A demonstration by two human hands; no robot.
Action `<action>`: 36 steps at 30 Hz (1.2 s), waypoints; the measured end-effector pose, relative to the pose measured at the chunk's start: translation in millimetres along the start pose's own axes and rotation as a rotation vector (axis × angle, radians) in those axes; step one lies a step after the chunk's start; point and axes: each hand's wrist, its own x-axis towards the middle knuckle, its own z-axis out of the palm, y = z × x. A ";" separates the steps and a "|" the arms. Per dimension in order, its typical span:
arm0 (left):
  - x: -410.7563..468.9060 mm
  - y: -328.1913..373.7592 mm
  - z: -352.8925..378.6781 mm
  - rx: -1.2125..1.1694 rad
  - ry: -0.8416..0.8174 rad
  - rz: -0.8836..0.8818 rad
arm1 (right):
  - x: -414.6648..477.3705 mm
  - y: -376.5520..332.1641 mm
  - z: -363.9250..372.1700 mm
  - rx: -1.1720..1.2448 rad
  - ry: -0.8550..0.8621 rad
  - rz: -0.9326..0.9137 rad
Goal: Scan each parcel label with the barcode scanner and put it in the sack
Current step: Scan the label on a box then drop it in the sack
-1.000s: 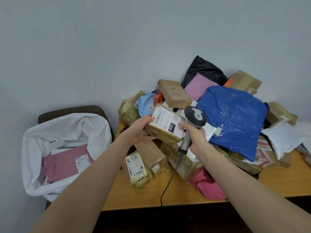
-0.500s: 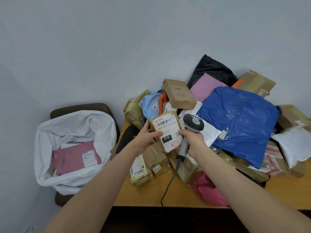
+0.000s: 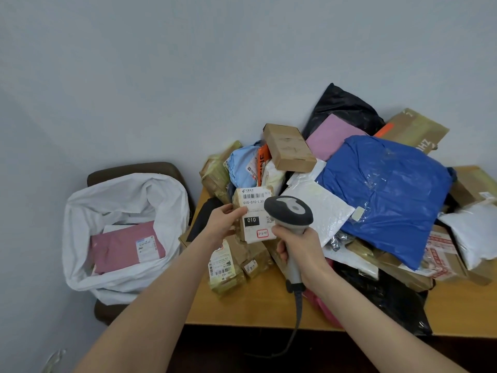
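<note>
**Parcel at the scanner, sack waiting on the left**

Left hand [image 3: 223, 224] holds a small brown parcel [image 3: 243, 232] by its left edge. Thumb lies on the front face and the fingers [image 3: 231, 232] curl round behind it. The parcel is lifted off the heap, above the near-left part of the table [image 3: 263, 305], with its white label [image 3: 252, 208] facing the camera. The label shows a barcode along the top, "010-010" below it and a black "010" block.

Right hand [image 3: 301, 249] is wrapped round the grip of the barcode scanner [image 3: 289, 211], fingers closed on the handle. The grey scanner head sits just beside the label's right edge and overlaps it from this angle. I cannot tell whether it touches. Its cable [image 3: 298, 319] drops past the table's front edge.

The sack [image 3: 121, 189] is white and open-mouthed, and sits on a dark chair [image 3: 134, 168] to the left of the table. A pink parcel [image 3: 121, 246] lies inside it, label up.

A loose heap of parcels lies behind the hands:
- A blue plastic bag [image 3: 390, 189], the largest, on the right.
- A cardboard box [image 3: 289, 150] tilted on top of the heap.
- A pink mailer [image 3: 333, 135] leaning on a black bag [image 3: 344, 106] at the wall.
- A white padded mailer [image 3: 322, 208] just right of the scanner head.
- A taped brown packet [image 3: 224, 267] lying label-up on the table under the left wrist.
</note>
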 end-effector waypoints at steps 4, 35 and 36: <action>-3.1 -3.2 0.3 -0.010 0.037 0.029 | -8.4 0.5 3.2 -0.035 -0.012 0.024; -18.5 -19.9 -42.1 -0.060 0.268 0.021 | -15.5 -5.9 36.7 0.028 -0.260 0.062; -22.2 -19.5 -47.2 -0.062 0.289 0.022 | -12.3 -6.0 44.0 0.039 -0.276 0.069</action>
